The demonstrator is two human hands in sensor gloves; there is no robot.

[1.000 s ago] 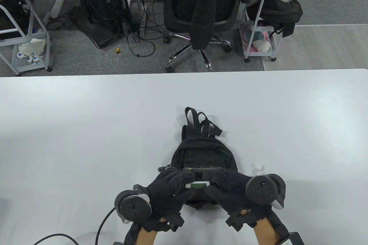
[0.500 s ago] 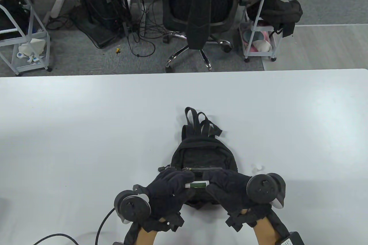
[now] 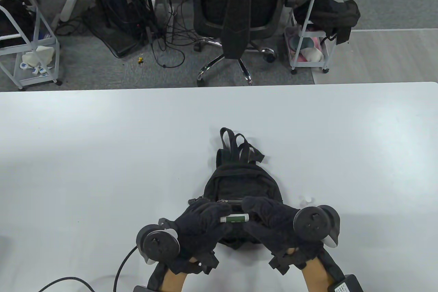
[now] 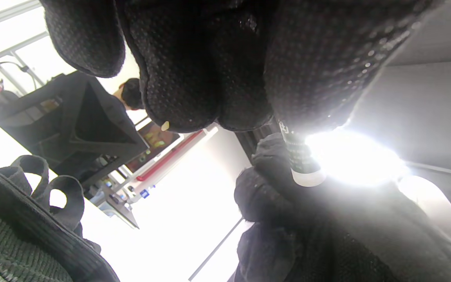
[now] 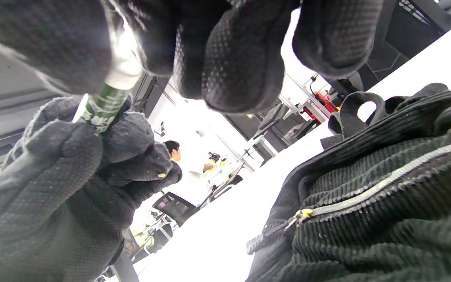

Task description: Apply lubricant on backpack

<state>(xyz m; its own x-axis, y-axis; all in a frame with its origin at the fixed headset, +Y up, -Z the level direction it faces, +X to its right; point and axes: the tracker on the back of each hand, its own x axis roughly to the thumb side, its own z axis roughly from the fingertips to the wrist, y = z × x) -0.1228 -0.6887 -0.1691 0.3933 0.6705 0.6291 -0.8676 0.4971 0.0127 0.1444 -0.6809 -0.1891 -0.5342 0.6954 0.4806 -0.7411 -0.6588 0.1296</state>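
A small black backpack (image 3: 242, 182) lies on the white table (image 3: 102, 155), straps pointing away from me. Its silver zipper (image 5: 370, 188) runs across the front pocket. Both hands hover over its near end and hold a small green lubricant tube (image 3: 236, 218) level between them. My left hand (image 3: 219, 215) grips the tube's white left end, and my right hand (image 3: 251, 216) grips its right end. The tube also shows in the left wrist view (image 4: 302, 158) and in the right wrist view (image 5: 102, 105). The backpack's near end is hidden under the hands.
A small white cap-like piece (image 3: 307, 199) lies on the table just right of the backpack. A black cable (image 3: 118, 271) runs in at the lower left. An office chair (image 3: 239, 14) and carts stand beyond the table's far edge.
Both hands, with the tube between them, have edged slightly away from me toward the zipper. The grip looks the same. The backpack has not moved.
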